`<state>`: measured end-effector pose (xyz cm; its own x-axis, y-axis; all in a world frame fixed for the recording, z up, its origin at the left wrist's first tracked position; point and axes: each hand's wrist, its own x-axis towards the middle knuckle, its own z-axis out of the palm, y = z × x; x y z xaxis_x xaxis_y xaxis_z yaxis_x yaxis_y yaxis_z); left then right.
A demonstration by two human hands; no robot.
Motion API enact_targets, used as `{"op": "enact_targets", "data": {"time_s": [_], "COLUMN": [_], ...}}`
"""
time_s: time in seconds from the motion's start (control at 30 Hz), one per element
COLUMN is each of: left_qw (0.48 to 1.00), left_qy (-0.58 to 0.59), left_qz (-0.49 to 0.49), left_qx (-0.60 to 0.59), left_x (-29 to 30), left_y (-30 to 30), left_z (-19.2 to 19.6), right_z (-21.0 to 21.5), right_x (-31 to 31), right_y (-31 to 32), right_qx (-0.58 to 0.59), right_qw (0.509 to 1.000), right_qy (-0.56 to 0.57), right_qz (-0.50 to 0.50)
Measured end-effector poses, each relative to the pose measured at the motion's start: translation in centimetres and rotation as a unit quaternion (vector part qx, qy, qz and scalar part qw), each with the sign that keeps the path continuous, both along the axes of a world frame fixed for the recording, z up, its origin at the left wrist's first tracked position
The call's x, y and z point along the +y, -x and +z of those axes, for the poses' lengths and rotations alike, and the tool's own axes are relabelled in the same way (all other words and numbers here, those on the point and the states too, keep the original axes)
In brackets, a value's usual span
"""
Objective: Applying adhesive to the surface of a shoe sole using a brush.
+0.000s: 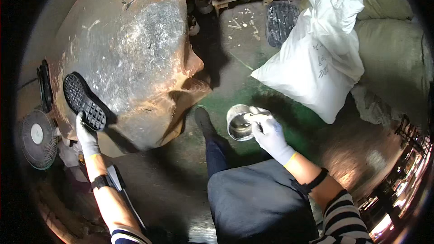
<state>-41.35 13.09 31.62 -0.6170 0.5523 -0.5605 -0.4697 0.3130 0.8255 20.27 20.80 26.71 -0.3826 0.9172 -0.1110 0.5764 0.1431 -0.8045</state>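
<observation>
In a white glove, my left hand (87, 136) is closed on the near end of a black shoe sole (81, 94). The sole is tilted over the worn work surface, its blocky tread showing. My right hand (271, 136), gloved too, is at the rim of a round metal cup (240, 132). Its fingers are bent and pinched together over the cup's mouth, around something pale and thin that I cannot make out. A dark, shiny inside shows in the cup.
The stained work surface (149, 40) has a ragged near edge. More black soles (44, 86) lie at its left, above a fan (38, 140). A full white sack (316, 58) stands on the right, a black plastic bundle (281, 23) beside it. My leg (216, 153) is below.
</observation>
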Motion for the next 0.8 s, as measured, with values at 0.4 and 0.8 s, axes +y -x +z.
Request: {"op": "enact_targets", "data": {"time_s": [0.4,0.8], "left_qw": [0.986,0.930], "left_qy": [-0.071,-0.153], "left_qz": [0.003,0.143], "left_qx": [-0.150,-0.303], "left_x": [-14.9,-32.7], "left_y": [-41.8,-55.4], "left_z": [0.4,-24.8], "right_z": [-3.3,-20.4], "right_x": [-0.6,-7.9], "right_y": [-7.9,-14.0], "right_qx": [-0.129,-0.202], "right_qw": [0.988,0.974], "right_qy": [-0.017,-0.102], "right_qz": [0.085,0.027]}}
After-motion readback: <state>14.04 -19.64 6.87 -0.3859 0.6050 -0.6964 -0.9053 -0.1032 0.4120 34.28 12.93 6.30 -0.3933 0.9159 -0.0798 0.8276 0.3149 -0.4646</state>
